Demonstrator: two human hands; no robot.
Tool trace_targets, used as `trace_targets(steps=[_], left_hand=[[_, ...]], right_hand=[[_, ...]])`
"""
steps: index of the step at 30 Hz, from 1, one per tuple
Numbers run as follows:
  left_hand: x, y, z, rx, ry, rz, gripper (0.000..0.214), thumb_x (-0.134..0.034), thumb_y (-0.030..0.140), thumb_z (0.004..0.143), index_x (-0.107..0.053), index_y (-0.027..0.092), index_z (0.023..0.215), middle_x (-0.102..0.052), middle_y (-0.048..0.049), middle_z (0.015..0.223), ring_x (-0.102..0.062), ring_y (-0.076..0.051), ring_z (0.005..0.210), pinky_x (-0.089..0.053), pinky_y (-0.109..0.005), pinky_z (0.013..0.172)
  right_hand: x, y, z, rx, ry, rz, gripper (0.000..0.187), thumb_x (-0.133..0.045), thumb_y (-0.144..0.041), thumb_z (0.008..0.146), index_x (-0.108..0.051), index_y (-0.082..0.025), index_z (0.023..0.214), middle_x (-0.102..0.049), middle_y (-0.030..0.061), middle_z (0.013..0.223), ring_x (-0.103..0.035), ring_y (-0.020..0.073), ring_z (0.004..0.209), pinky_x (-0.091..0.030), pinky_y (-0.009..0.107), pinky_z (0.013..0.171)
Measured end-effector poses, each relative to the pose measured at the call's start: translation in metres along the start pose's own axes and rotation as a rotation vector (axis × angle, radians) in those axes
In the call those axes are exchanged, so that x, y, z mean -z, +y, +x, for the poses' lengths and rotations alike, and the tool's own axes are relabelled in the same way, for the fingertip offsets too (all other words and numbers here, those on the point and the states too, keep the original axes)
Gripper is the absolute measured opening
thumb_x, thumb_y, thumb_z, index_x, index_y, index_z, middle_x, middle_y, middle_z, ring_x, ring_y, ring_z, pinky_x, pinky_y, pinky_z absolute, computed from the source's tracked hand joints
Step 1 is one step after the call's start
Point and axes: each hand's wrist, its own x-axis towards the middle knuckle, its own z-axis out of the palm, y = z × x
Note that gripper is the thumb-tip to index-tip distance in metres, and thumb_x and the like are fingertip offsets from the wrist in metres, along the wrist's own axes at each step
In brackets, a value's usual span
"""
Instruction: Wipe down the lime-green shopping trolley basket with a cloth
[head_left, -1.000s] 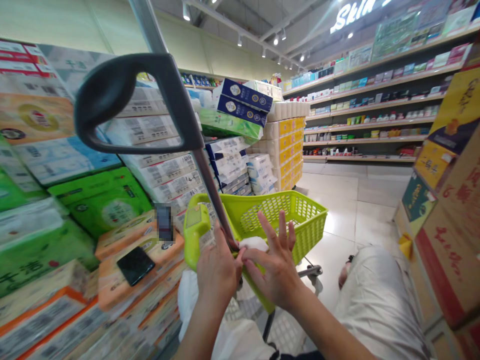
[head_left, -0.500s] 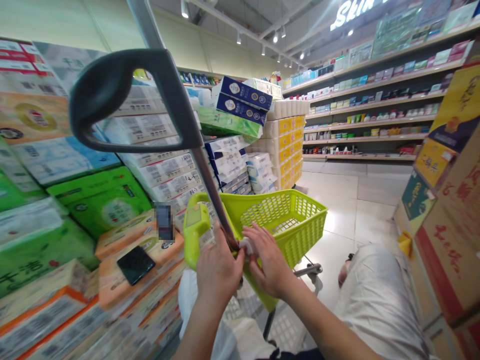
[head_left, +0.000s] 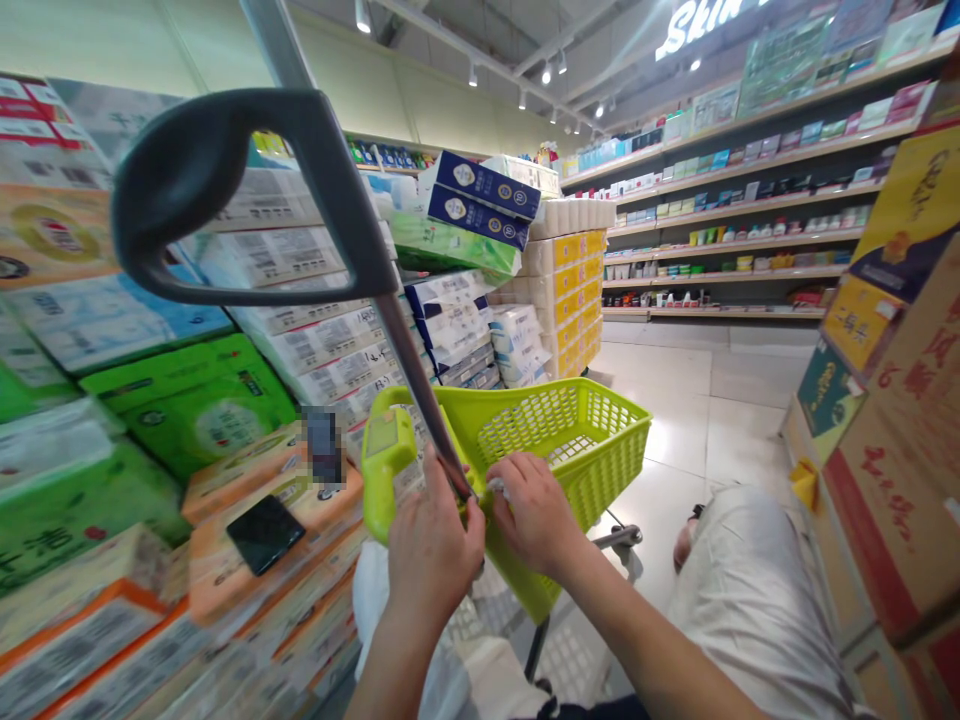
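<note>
A metal pole (head_left: 411, 350) with a dark grey loop handle (head_left: 358, 215) slants across my view, its handle at the upper left. My left hand (head_left: 435, 530) is wrapped round the lower part of the pole. Just to the right, my right hand (head_left: 531, 515) has its fingers curled over a small white crumpled piece (head_left: 496, 485), perhaps tissue; most of it is hidden. The hands are close together but apart. Behind them stands a lime-green shopping cart (head_left: 525, 410) with a perforated basket.
Stacked tissue packs (head_left: 225, 420) fill the left side, with a black phone (head_left: 265, 535) lying on an orange one. Cardboard cartons (head_left: 892, 480) line the right. Beside them is a person's light-trousered leg (head_left: 739, 590). Cosmetics shelves (head_left: 720, 250) stand across the tiled floor (head_left: 679, 390).
My right hand's fingers have curled in round the white piece and drawn slightly away from the pole. The left hand keeps its hold. The whole view has shifted a little.
</note>
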Motion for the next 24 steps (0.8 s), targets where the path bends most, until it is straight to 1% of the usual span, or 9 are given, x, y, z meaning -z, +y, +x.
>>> trace_targets(steps=[2, 4, 7, 10, 13, 16, 19, 21, 24], left_hand=[[-0.002, -0.001, 0.000, -0.014, 0.035, 0.018, 0.061, -0.048, 0.024, 0.082, -0.029, 0.006, 0.137, -0.069, -0.0149, 0.110, -0.066, -0.028, 0.095, -0.050, -0.037, 0.080], [-0.003, -0.001, 0.000, -0.009, 0.072, 0.050, 0.064, -0.049, 0.024, 0.080, -0.029, 0.003, 0.137, -0.067, -0.0175, 0.112, -0.066, -0.029, 0.094, -0.051, -0.038, 0.080], [-0.003, -0.001, -0.001, -0.004, 0.084, 0.074, 0.065, -0.049, 0.024, 0.079, -0.030, 0.002, 0.137, -0.068, -0.0176, 0.109, -0.067, -0.030, 0.091, -0.051, -0.038, 0.077], [-0.004, 0.000, -0.002, -0.024, 0.094, 0.086, 0.064, -0.048, 0.023, 0.081, -0.028, 0.004, 0.138, -0.070, -0.0151, 0.105, -0.067, -0.028, 0.090, -0.050, -0.036, 0.077], [-0.008, 0.002, -0.002, -0.026, 0.137, 0.130, 0.065, -0.047, 0.023, 0.081, -0.027, 0.001, 0.139, -0.071, -0.0148, 0.097, -0.067, -0.028, 0.085, -0.050, -0.037, 0.076], [-0.012, 0.003, -0.003, -0.013, 0.177, 0.161, 0.067, -0.047, 0.022, 0.079, -0.027, -0.002, 0.138, -0.072, -0.0153, 0.093, -0.068, -0.029, 0.082, -0.050, -0.038, 0.076], [-0.012, 0.003, -0.004, -0.033, 0.199, 0.155, 0.066, -0.046, 0.022, 0.080, -0.027, -0.001, 0.139, -0.072, -0.0153, 0.094, -0.068, -0.028, 0.083, -0.050, -0.038, 0.078], [-0.012, 0.003, -0.005, -0.060, 0.208, 0.149, 0.066, -0.045, 0.022, 0.082, -0.025, -0.001, 0.140, -0.071, -0.0155, 0.095, -0.069, -0.028, 0.084, -0.050, -0.038, 0.080], [-0.013, 0.003, -0.006, -0.074, 0.209, 0.159, 0.066, -0.044, 0.022, 0.082, -0.023, -0.002, 0.140, -0.071, -0.0158, 0.096, -0.069, -0.027, 0.084, -0.049, -0.038, 0.081]], right_hand=[[-0.005, -0.007, 0.002, 0.011, -0.037, 0.050, 0.015, -0.047, -0.015, 0.083, -0.056, -0.020, 0.094, -0.058, 0.0058, 0.091, -0.051, 0.0217, 0.087, -0.042, 0.035, 0.081], [-0.010, -0.011, 0.002, 0.003, -0.055, 0.093, 0.015, -0.048, -0.019, 0.085, -0.055, -0.020, 0.098, -0.059, 0.0053, 0.093, -0.052, 0.0206, 0.086, -0.042, 0.033, 0.079], [-0.013, -0.007, 0.000, -0.003, -0.061, 0.082, 0.017, -0.044, -0.023, 0.090, -0.055, -0.020, 0.102, -0.060, 0.0050, 0.093, -0.053, 0.0202, 0.086, -0.041, 0.033, 0.079], [-0.015, 0.000, -0.003, -0.058, 0.008, 0.031, 0.020, -0.037, -0.022, 0.093, -0.057, -0.020, 0.095, -0.060, 0.0062, 0.092, -0.052, 0.0213, 0.089, -0.040, 0.035, 0.083], [-0.020, -0.003, -0.003, -0.110, 0.085, 0.056, 0.021, -0.036, -0.018, 0.092, -0.057, -0.020, 0.093, -0.061, 0.0069, 0.092, -0.052, 0.0212, 0.091, -0.040, 0.036, 0.086], [-0.025, -0.011, -0.004, -0.089, 0.094, 0.116, 0.020, -0.040, -0.018, 0.091, -0.058, -0.020, 0.099, -0.061, 0.0056, 0.092, -0.053, 0.0202, 0.089, -0.040, 0.034, 0.083], [-0.024, -0.007, -0.005, -0.052, 0.070, 0.087, 0.020, -0.040, -0.021, 0.092, -0.059, -0.021, 0.096, -0.061, 0.0052, 0.090, -0.052, 0.0203, 0.086, -0.039, 0.034, 0.080], [-0.022, 0.001, -0.006, -0.076, 0.066, 0.047, 0.022, -0.037, -0.022, 0.093, -0.059, -0.021, 0.090, -0.060, 0.0052, 0.086, -0.052, 0.0203, 0.083, -0.038, 0.033, 0.078], [-0.020, 0.008, -0.007, -0.167, 0.111, 0.021, 0.025, -0.034, -0.021, 0.094, -0.058, -0.020, 0.087, -0.059, 0.0055, 0.083, -0.051, 0.0208, 0.082, -0.037, 0.034, 0.077]])
